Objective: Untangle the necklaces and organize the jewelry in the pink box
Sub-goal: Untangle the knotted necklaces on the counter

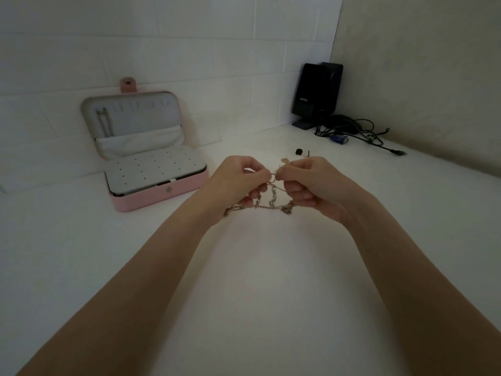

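Both hands are raised above the white worktop [257, 280], close together at frame centre. Left hand [238, 183]: fingers curled, thumb and forefinger pinching a strand of the tangled gold-tone chain necklaces [271, 196]. Right hand [311, 183]: same posture, fingers curled, pinching the tangle from the other side. Pinch points nearly touch. The rest of the chains hang in loops below and between the two hands; one end trails under the left wrist. Whether the lowest loops touch the worktop cannot be told.

Open pink clamshell jewelry box [160, 198] sits on the worktop to the left of the hands, well apart. Lid upright against the white tiled wall [162, 36], pale lining, one thin chain [104, 123] hanging from a hook at the lid's left. Base covered by a pale perforated earring panel [154, 169].

Just beyond the hands on the worktop: small loose pieces, one black [298, 151], one round and gold-coloured [284, 160]; detail too small to resolve.

Back right corner: black speaker [317, 93], tangle of black cables [360, 131].
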The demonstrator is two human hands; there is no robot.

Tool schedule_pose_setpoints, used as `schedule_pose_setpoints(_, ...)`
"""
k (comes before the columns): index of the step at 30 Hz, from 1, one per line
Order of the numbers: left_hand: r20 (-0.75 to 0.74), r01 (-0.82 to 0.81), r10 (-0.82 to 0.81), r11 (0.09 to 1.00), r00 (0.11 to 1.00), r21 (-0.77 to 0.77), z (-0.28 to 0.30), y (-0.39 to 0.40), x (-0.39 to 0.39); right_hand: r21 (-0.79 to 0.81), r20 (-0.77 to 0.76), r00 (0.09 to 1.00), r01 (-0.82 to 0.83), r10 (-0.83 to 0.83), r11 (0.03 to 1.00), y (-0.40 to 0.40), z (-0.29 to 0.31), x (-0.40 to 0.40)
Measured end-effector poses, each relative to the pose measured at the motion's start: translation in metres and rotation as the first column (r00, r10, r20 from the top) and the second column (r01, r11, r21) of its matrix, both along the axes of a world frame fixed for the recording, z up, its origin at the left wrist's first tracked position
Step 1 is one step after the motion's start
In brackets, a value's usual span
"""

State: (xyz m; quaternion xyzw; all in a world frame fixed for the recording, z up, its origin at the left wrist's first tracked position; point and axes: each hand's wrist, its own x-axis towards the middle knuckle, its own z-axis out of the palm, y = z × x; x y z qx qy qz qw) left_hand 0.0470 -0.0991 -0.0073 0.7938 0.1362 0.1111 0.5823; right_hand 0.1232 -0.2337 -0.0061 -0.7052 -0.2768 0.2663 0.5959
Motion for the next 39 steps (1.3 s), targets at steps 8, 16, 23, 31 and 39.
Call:
schedule_pose_setpoints(8, 0.043, -0.061, 0.061, 0.998, 0.997, -0.001, -0.001, 0.001, 0.002, -0.046, 0.127, 0.992, -0.002, 0.008, 0.999, -0.006, 0.002, 0.003)
schedule_pose_setpoints(16, -0.013, 0.004, -0.006, 0.987, 1.0, -0.158, 0.002, 0.006, -0.002, 0.272, -0.126, 0.981, 0.177, -0.147, 0.946, -0.004, 0.001, 0.008)
schedule_pose_setpoints(23, 0.022, -0.106, 0.108, 0.993, 0.994, -0.059, -0.004, 0.005, 0.005, 0.251, -0.168, 0.971, 0.21, -0.171, 0.945, 0.005, -0.002, 0.001)
schedule_pose_setpoints(31, 0.137, -0.146, 0.118, 0.966, 0.984, 0.215, -0.009, 0.01, 0.006, 0.124, -0.144, 0.981, 0.148, -0.129, 0.981, 0.001, -0.001, 0.002)
schedule_pose_setpoints(39, 0.248, -0.06, -0.013, 0.956, 0.969, 0.286, -0.005, 0.008, 0.003, -0.006, -0.061, 0.997, -0.044, 0.043, 0.999, 0.0, 0.001, -0.005)
